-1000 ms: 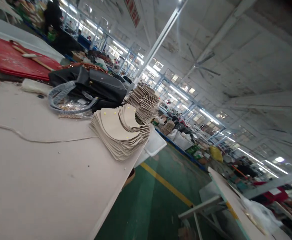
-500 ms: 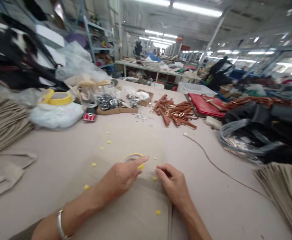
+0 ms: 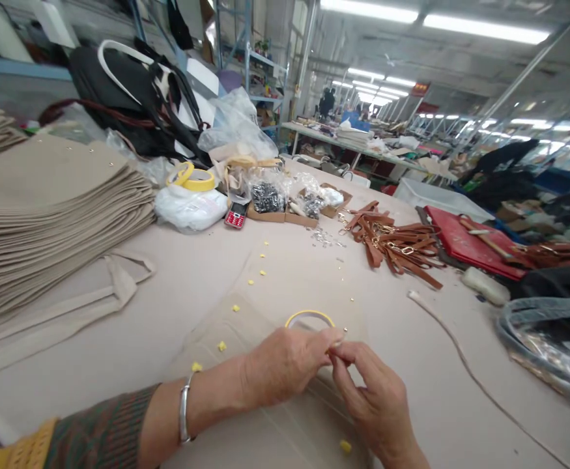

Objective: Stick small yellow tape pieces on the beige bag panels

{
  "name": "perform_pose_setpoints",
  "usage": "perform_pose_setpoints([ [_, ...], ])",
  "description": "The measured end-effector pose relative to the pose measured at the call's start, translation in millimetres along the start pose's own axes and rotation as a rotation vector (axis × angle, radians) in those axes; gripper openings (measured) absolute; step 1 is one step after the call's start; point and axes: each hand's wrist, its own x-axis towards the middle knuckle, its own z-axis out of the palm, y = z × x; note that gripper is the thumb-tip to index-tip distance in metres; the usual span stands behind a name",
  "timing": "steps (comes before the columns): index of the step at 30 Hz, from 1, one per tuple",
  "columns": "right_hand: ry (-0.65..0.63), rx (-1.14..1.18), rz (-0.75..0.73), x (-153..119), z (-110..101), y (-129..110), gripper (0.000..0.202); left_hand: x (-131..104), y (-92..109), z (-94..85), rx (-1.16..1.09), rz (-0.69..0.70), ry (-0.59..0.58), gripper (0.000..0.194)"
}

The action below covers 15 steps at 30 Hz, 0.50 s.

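Note:
My left hand (image 3: 292, 365), with a silver bangle on its wrist, is closed on a roll of yellow tape (image 3: 310, 314); the roll's upper rim shows above the knuckles. My right hand (image 3: 375, 387) pinches thumb and forefinger together right at the left fingertips. What lies in that pinch is too small to make out. Beneath both hands, pale beige fabric pieces (image 3: 265, 306) lie flat on the table. Small yellow tape bits (image 3: 222, 346) run along their left side, and one yellow bit (image 3: 346, 447) sits near the right forearm. Tiny metal studs (image 3: 352, 299) dot the right side.
A tall stack of beige fabric panels (image 3: 55, 221) and a beige strap (image 3: 94, 306) are at left. Behind are more yellow tape rolls (image 3: 199, 180), a red phone (image 3: 236, 215), boxes of metal hardware (image 3: 268, 197) and brown leather straps (image 3: 392, 238). A thin cord (image 3: 465, 365) crosses the right side.
My hands, apart before, have come together at the fingertips. The view has turned left, so the table's things appear farther right and more of the fabric stack shows.

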Motion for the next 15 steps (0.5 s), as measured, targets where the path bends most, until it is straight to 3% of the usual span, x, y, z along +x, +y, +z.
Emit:
perform_pose_setpoints([
  [5, 0.071, -0.141, -0.046, 1.6, -0.6, -2.2, 0.012, 6.0, 9.3, -11.1, 0.062, -0.085, -0.07, 0.011],
  [10, 0.111, -0.158, 0.012, 11.5, -7.9, -0.6, 0.01, 21.3, 5.8, -20.4, 0.129, -0.075, -0.063, 0.008],
  [12, 0.119, -0.12, 0.154, 19.0, -12.1, 1.0, 0.009, 31.7, 2.1, -23.1, 0.176, -0.039, -0.041, 0.007],
  [15, 0.106, 0.119, 0.498, 34.9, -17.5, 4.7, 0.015, 48.7, -2.2, -24.8, 0.242, 0.004, 0.029, 0.009],
])
